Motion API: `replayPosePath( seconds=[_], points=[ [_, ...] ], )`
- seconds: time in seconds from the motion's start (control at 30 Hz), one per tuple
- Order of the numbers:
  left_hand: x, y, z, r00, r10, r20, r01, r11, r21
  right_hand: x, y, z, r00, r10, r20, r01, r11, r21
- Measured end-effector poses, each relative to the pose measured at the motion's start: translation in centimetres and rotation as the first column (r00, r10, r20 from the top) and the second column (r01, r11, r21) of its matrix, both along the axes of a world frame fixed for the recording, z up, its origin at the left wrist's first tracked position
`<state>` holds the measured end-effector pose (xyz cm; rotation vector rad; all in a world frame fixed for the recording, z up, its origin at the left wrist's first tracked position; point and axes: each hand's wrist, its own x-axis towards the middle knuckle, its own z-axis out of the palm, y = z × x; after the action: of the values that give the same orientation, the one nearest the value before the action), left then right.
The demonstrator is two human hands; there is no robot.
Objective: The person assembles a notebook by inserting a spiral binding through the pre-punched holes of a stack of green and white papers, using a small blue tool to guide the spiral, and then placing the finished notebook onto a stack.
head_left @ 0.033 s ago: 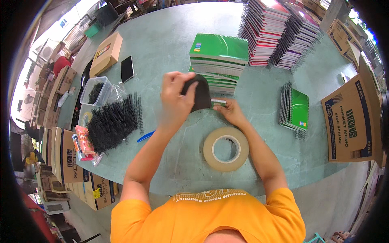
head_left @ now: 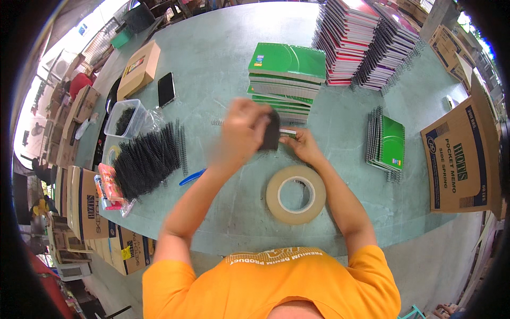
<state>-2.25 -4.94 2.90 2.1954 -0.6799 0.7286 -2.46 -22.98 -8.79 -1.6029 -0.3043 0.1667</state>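
My left hand (head_left: 241,130), smeared by motion, is closed at the edge of a bent black sheet (head_left: 272,132), which looks like a notebook's dark cover. My right hand (head_left: 304,144) pinches a small green notebook (head_left: 288,132) at the sheet's right side; most of it is hidden. Just behind both hands rises a stack of green notebooks (head_left: 287,61). A loose black spiral coil (head_left: 216,122) lies left of my left hand. In front of my right hand, a wide roll of tape (head_left: 276,202) lies flat.
Black coils (head_left: 149,162) are heaped at left, beside a clear plastic tub (head_left: 141,117), a phone (head_left: 166,89) and a blue tool (head_left: 192,177). Spiral notebooks (head_left: 348,42) stand stacked at back right. More green notebooks (head_left: 392,141) lie near a cardboard box (head_left: 459,159) at right.
My left hand has shifted slightly right, and the black sheet has swung right and looks narrower. The loose coil left of the hand now shows. My right hand stays nearly in place.
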Motion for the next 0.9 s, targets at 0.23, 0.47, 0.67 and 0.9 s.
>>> replayPosePath(
  seconds=[0.23, 0.47, 0.67, 0.9],
  points=[
    [-0.1, -0.6, -0.1, 0.997, -0.016, -0.077, 0.017, 1.0, 0.022, 0.5, -0.7, -0.7, 0.978, 0.006, 0.21, -0.002, 1.0, -0.018],
    [-3.9, 4.6, -0.9, 0.768, 0.064, -0.637, 0.283, 0.859, 0.427, -0.2, 0.2, 1.3, 0.999, 0.034, 0.026, -0.038, 0.991, 0.128],
    [-1.1, 1.9, -1.6, 0.991, -0.104, -0.088, 0.134, 0.865, 0.483, 0.2, 0.4, 2.1, 0.99, 0.044, 0.136, -0.054, 0.996, 0.071],
    [-0.1, -0.7, -1.5, 0.989, 0.036, -0.141, 0.06, 0.781, 0.622, -0.4, -0.6, 3.1, 0.999, -0.008, 0.049, 0.011, 0.999, -0.053]
  ],
)
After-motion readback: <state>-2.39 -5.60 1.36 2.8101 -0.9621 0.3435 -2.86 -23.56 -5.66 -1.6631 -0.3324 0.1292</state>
